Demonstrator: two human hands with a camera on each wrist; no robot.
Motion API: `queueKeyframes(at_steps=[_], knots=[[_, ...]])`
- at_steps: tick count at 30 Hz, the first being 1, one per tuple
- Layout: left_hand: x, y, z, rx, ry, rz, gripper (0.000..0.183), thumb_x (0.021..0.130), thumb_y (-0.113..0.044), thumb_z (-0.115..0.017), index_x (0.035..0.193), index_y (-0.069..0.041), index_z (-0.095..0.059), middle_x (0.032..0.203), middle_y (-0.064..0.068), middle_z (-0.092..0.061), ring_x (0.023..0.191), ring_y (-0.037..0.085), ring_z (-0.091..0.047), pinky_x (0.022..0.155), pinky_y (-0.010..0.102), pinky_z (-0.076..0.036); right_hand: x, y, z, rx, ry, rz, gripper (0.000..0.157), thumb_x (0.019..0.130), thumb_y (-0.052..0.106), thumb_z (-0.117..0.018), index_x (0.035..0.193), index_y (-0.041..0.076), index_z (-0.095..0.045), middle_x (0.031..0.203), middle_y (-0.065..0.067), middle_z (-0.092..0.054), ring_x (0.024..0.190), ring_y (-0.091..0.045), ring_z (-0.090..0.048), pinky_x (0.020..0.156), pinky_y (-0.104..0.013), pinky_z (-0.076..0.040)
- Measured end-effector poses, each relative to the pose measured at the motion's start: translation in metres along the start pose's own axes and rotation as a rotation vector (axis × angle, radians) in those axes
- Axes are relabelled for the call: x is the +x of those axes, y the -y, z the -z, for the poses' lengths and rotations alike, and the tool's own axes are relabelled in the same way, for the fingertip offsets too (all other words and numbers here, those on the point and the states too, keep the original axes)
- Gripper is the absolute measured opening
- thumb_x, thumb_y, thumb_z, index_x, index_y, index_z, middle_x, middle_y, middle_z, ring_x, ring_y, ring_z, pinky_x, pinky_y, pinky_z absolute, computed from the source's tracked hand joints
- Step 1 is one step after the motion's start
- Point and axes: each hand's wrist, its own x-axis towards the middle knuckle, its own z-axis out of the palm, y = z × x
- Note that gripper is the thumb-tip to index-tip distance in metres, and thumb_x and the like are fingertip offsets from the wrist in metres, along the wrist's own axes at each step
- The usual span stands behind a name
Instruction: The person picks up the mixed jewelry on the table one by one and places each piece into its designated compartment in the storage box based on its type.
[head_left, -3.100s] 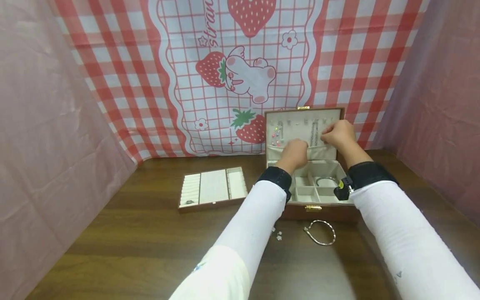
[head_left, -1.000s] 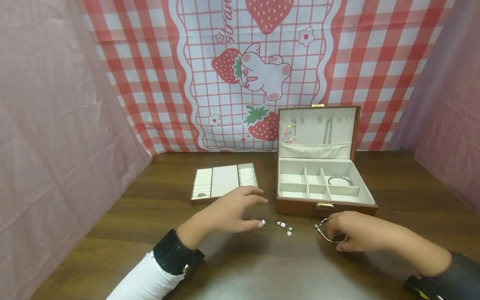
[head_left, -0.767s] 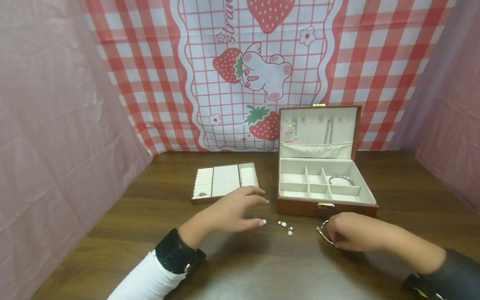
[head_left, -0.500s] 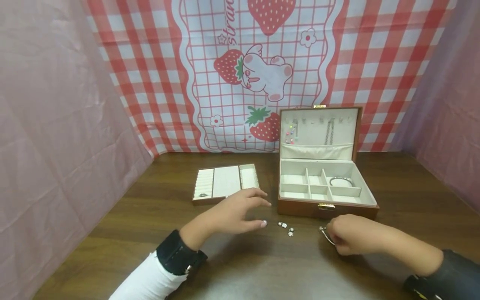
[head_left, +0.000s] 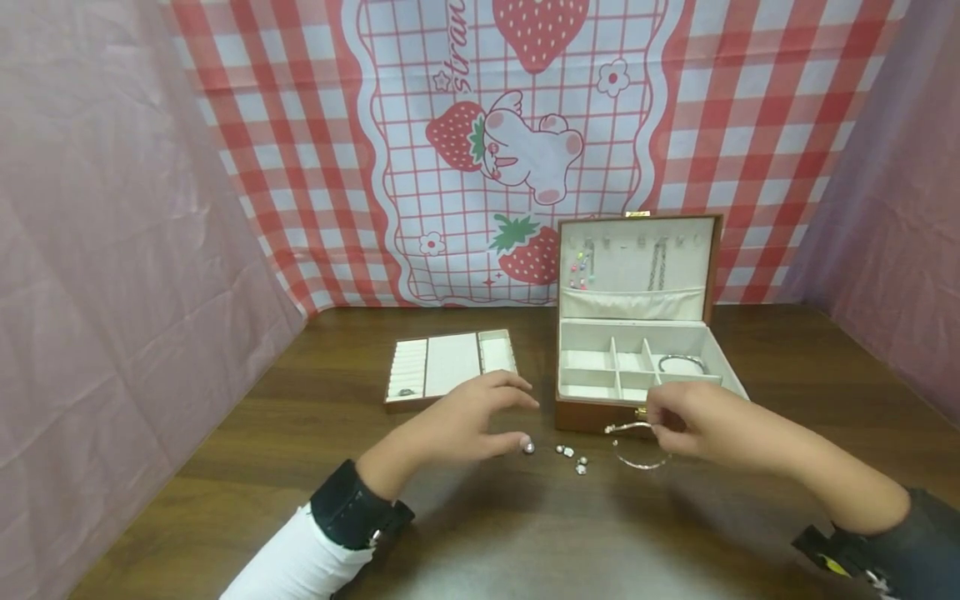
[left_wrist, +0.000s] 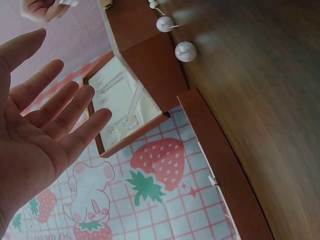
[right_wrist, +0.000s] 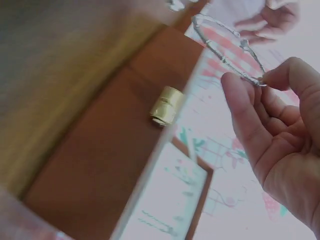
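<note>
My right hand (head_left: 697,421) pinches a silver bracelet (right_wrist: 220,56) between thumb and fingertips. The bracelet hangs tilted, raised off the table, at the front of the brown jewelry box (head_left: 588,414). Fingers of my left hand (head_left: 465,425) are spread and relaxed, and they hold nothing. By its thumb tip is a pearl (head_left: 528,447). Small pearl earrings (head_left: 581,469) lie on the table between the two hands. Inside the open box, another bracelet (head_left: 682,360) rests in the back right compartment.
A shallow tray (head_left: 453,360) with ring rolls, holding a ring (head_left: 406,392), lies left of the box, partly behind my left hand. Necklaces (head_left: 657,265) and a colorful beaded strand (head_left: 579,271) hang inside the raised lid (head_left: 716,267). A checkered cloth (head_left: 330,208) closes off the back.
Both hands came down from the lid to the table. My right hand then took hold of the bracelet and lifted it toward the box front. The left hand has stayed nearly still lately.
</note>
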Motion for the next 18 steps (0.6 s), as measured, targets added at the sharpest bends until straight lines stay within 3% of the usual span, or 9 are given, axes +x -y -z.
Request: queueKeyframes(at_steps=[3,5,8,11,15,18], knots=[[0.005,0.003,0.004,-0.193,-0.056,0.023,0.036,0.088,-0.022,-0.073,0.119,-0.006,-0.065,0.124,0.006,-0.060,0.115,0.020,-0.057,0.099,0.030,-0.046,0.011,0.006,0.005,0.101,-0.084,-0.084,0.027,0.079,-0.006,-0.070,0.081,0.018,-0.056,0.070,0.020,-0.051,0.060,0.004,-0.049,0.049,-0.018,-0.043],[0.010,0.002,0.008,-0.368,-0.110,0.069,0.034,0.088,-0.017,-0.073,0.118,-0.005,-0.065,0.119,0.006,-0.063,0.111,0.020,-0.059,0.094,0.030,-0.049,0.020,0.011,0.007,0.226,-0.126,-0.172,0.019,0.085,-0.006,-0.068,0.085,0.011,-0.058,0.070,0.014,-0.058,0.060,-0.002,-0.057,0.051,-0.021,-0.050],[0.021,-0.003,0.016,-0.628,-0.212,0.186,0.034,0.087,-0.013,-0.073,0.119,-0.005,-0.064,0.113,0.006,-0.066,0.105,0.020,-0.063,0.086,0.032,-0.054,0.036,0.020,0.009,0.418,-0.180,-0.315,0.005,0.091,-0.001,-0.064,0.091,0.001,-0.060,0.074,0.000,-0.064,0.063,-0.012,-0.065,0.056,-0.028,-0.056],[0.033,-0.008,0.020,-0.834,-0.297,0.281,0.035,0.089,-0.014,-0.072,0.121,-0.004,-0.063,0.112,0.008,-0.066,0.100,0.019,-0.065,0.087,0.037,-0.054,0.052,0.026,0.011,0.601,-0.228,-0.441,0.012,0.096,0.004,-0.060,0.098,-0.007,-0.058,0.084,-0.014,-0.065,0.070,-0.018,-0.068,0.064,-0.034,-0.059],[0.045,-0.011,0.019,-1.056,-0.361,0.291,0.035,0.092,-0.009,-0.066,0.123,0.006,-0.059,0.115,0.020,-0.064,0.090,0.022,-0.069,0.088,0.050,-0.052,0.068,0.029,0.010,0.773,-0.312,-0.534,0.022,0.098,0.009,-0.058,0.103,-0.012,-0.054,0.090,-0.017,-0.065,0.074,-0.020,-0.069,0.070,-0.035,-0.058],[0.049,-0.013,0.017,-1.151,-0.393,0.273,0.034,0.092,-0.004,-0.062,0.122,0.011,-0.057,0.113,0.026,-0.064,0.083,0.022,-0.070,0.087,0.053,-0.052,0.075,0.026,0.008,0.842,-0.355,-0.557,0.023,0.099,0.010,-0.057,0.103,-0.013,-0.053,0.088,-0.011,-0.066,0.074,-0.018,-0.070,0.071,-0.035,-0.058]])
